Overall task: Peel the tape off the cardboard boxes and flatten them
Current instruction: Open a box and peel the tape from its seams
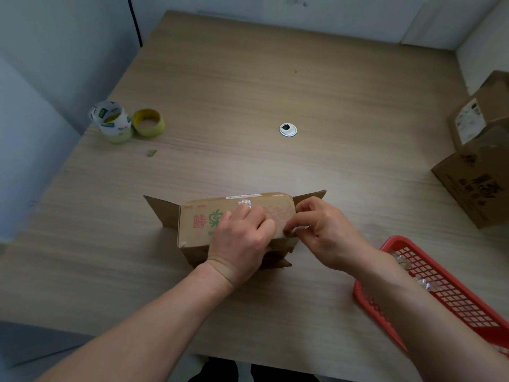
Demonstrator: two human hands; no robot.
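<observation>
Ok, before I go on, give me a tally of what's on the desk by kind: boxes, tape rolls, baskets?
cardboard boxes: 3, one at centre, two at the right edge
tape rolls: 3, two stacked, one beside them
red basket: 1
Total: 7

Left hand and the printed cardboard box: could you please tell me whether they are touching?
Touching. The head view shows the left hand pressed onto the cardboard box, covering part of its print.
</observation>
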